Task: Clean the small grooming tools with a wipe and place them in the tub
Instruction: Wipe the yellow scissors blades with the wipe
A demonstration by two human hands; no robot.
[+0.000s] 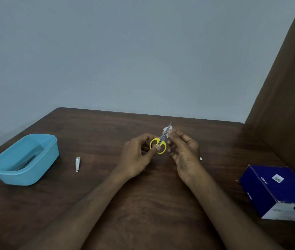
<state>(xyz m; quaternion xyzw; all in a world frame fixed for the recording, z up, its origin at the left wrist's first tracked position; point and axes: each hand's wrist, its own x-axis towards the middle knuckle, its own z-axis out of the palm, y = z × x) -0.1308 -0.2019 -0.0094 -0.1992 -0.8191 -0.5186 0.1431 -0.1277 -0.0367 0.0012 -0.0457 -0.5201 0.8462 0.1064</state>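
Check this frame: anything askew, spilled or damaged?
Nothing stands out. The left hand holds the yellow-handled scissors while the right hand pinches a wipe on the blades. The nail clipper lies flat on the table, and the blue tub sits upright.

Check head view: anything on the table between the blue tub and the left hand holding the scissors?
Yes: the nail clipper lies on the bare table between the blue tub and the left hand holding the scissors. Nothing else shows there.
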